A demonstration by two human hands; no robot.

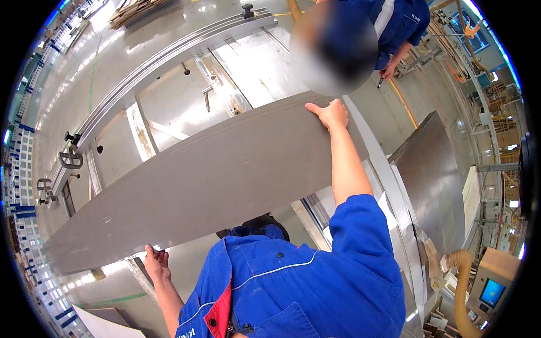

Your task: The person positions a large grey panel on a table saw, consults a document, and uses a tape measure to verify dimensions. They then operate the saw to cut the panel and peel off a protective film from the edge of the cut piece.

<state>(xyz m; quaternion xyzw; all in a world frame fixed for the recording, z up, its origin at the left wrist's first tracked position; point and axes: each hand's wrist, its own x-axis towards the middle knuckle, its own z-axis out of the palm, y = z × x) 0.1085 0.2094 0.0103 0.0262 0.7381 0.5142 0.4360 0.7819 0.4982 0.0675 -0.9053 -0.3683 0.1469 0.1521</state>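
Observation:
A long grey panel (208,180) stretches across in front of me, from the lower left up to the right. My right hand (332,115) grips its far edge near the right end, thumb lying on the upper face and fingers curled over the edge. At the near edge, toward the left end, my left hand (156,262) holds the panel with the thumb up against it and the fingers bent beneath. Under the panel lies a metal sliding-table frame (138,129), partly covered by it.
An aluminium fence rail (169,59) with black knobs and a clamp (71,160) runs along the far side. A co-worker in a blue sleeve (403,25) stands at the far right. To the right are a machine's metal table (431,183), a ribbed hose (463,276) and a control screen (492,292).

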